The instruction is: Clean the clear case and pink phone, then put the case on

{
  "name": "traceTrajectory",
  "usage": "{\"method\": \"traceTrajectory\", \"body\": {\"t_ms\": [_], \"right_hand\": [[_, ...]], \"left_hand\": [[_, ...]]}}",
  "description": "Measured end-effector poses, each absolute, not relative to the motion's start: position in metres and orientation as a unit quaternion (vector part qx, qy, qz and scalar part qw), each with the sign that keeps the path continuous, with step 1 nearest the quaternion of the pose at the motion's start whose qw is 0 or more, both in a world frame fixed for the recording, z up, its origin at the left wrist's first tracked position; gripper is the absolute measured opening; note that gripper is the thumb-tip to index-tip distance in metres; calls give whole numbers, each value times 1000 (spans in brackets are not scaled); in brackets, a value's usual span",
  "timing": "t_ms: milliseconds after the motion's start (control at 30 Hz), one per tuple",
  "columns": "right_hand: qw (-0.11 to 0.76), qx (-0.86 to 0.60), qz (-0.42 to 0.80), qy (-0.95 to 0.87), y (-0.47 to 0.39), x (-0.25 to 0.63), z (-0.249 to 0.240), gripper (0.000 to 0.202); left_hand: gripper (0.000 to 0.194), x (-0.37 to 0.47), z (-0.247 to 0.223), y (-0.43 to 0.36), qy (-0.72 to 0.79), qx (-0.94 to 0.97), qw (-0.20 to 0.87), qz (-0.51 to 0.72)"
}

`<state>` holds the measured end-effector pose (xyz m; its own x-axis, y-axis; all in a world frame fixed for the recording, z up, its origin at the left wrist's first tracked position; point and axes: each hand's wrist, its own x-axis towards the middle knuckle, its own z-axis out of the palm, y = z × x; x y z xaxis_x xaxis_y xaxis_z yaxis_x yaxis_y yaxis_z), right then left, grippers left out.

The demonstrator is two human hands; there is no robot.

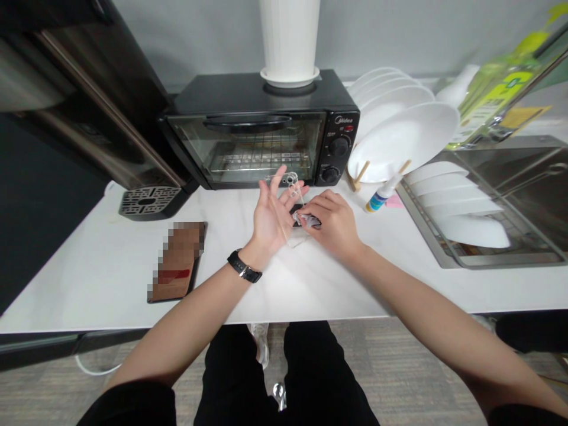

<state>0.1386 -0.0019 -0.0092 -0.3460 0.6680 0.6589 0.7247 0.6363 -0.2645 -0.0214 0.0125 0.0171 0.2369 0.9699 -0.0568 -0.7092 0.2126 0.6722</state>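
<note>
Clear phone case [286, 212], thin and see-through with a rectangular outline and rounded corners, shows mostly by its pale shining rims; the palm behind can be seen straight through it. Round camera openings sit near its top end, the end toward the toaster oven [261, 148]. It lies over the left hand [267, 222], slightly tilted, above the middle of the counter [310, 284], between the front edge and the oven. The left fingers are spread and loosely extended behind the case, bearing it; a black watch strap [244, 266] circles the wrist. The right hand [332, 222] has its fingers closed on a crumpled greyish cloth [309, 221], pressed near the case's right rim.

Toward the counter's left edge lies a flat dark-edged device [177, 260], its face pixelated, and behind it a drip tray [148, 201] with a slotted grille. The black oven stands toward the counter's back edge, a white pot [290, 38] on top. To its right, white plates [406, 139] lean in a wooden rack, with a small blue-labelled bottle [379, 196] in front. Farther right, white bowls [468, 201] rest in the sink [428, 231].
</note>
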Motion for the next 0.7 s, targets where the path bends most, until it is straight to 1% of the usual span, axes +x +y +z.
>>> {"method": "traceTrajectory", "body": {"t_ms": [167,300,367,467,567,700], "right_hand": [[417,-458,-44,-784,2,142,-10,11],[448,-484,-58,-749,3,144,-7,13],[461,-486,-48,-741,2,142,-6,13],[478,-483,-15,-734,0,138,-6,11],[490,-470,25,-733,-1,136,-5,9],[485,-442,75,-751,-2,136,-2,11]], "left_hand": [[56,-10,9,5,229,236,795,509],[48,2,1,-3,243,230,838,431],[47,6,-2,-6,249,232,851,400],[44,7,-4,-8,252,234,854,390],[45,7,-3,-7,261,225,852,394],[55,6,2,-5,270,209,850,402]]}}
